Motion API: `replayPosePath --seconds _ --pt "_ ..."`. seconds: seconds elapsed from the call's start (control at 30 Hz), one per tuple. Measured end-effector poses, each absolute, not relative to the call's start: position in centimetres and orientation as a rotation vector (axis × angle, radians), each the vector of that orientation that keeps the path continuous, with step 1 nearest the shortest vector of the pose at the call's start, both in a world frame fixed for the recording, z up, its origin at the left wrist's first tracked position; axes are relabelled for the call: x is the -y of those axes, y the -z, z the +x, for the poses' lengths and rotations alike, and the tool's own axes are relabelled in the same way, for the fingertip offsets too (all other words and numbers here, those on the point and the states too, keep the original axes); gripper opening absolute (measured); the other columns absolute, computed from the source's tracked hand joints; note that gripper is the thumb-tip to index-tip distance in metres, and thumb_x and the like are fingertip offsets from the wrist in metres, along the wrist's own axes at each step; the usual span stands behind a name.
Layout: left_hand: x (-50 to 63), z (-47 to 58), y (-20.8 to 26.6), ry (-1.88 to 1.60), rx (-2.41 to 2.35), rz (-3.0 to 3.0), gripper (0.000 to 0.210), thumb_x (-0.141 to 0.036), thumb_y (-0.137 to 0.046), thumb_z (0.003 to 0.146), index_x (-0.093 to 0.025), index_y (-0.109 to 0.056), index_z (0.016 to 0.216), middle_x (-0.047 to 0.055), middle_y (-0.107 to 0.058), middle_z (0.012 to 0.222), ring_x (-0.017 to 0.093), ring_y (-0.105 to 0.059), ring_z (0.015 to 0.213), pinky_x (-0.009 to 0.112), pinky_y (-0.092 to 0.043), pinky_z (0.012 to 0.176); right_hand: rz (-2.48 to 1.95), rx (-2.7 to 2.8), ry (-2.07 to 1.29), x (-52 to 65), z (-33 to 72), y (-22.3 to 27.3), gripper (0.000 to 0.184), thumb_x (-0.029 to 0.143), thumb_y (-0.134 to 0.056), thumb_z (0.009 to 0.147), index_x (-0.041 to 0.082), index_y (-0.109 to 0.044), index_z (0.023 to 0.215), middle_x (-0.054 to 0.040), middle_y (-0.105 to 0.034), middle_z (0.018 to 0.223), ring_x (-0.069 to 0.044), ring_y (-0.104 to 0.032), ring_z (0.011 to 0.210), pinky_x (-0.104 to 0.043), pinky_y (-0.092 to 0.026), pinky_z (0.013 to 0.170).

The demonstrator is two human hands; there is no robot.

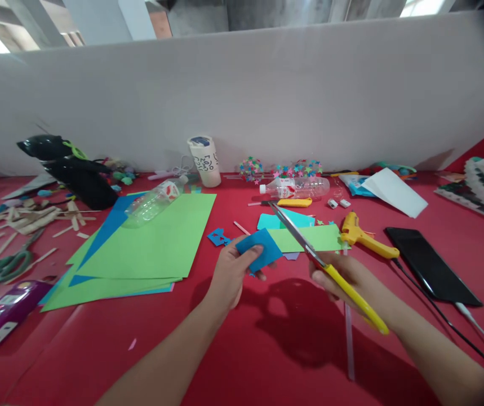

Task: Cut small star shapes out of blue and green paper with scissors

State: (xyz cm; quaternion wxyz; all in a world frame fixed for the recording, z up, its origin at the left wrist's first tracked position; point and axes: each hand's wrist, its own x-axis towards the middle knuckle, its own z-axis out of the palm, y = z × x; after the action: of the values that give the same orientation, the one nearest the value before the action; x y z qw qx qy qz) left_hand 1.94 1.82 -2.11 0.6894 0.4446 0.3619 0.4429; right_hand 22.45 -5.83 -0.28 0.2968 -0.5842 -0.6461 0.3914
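Observation:
Between the thumb and fingers of my left hand (234, 272) is a small piece of blue paper (267, 251). My right hand (343, 277) grips a pair of scissors (298, 237) with yellow handles; their blades point up and to the left, a little apart from the blue paper. Just beyond my hands lie a strip of light green paper (309, 238) and a piece of turquoise paper (292, 217). A blue paper scrap with cut-outs (218, 237) rests left of the held piece.
Stacked green paper (152, 242) lies left, with a plastic bottle (157, 200) on it. Another bottle (296, 188) and a tumbler (205, 160) stand or lie farther back. Right are a yellow glue gun (366, 239) with a cord and a black phone (431, 265). Green-handled scissors (9, 264) lie far left.

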Motion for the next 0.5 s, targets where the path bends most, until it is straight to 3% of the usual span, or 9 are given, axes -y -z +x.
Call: replayPosePath --seconds 0.23,0.5 --pt "-1.4 1.8 1.3 -1.069 -0.848 0.970 0.020 -0.033 -0.062 0.072 -0.017 -0.052 0.080 -0.002 -0.062 0.056 0.014 -0.059 0.044 0.019 -0.042 0.034 -1.693 1.780 -0.974 6.3 21.5 1.7 0.029 0.052 -0.057 0.075 0.023 -0.053 0.076 0.0025 -0.052 0.056 -0.016 -0.047 0.050 -0.025 -0.037 0.049" --pt "-1.2 1.6 1.3 -1.166 -0.823 0.923 0.019 -0.031 -0.064 0.070 -0.019 -0.052 0.079 -0.004 -0.061 0.056 0.013 -0.060 0.044 0.023 -0.047 0.041 -1.692 1.701 -1.071 6.9 20.8 1.3 0.035 0.057 -0.051 0.075 0.023 -0.052 0.065 -0.0002 -0.050 0.054 -0.016 -0.044 0.048 -0.024 -0.032 0.041"
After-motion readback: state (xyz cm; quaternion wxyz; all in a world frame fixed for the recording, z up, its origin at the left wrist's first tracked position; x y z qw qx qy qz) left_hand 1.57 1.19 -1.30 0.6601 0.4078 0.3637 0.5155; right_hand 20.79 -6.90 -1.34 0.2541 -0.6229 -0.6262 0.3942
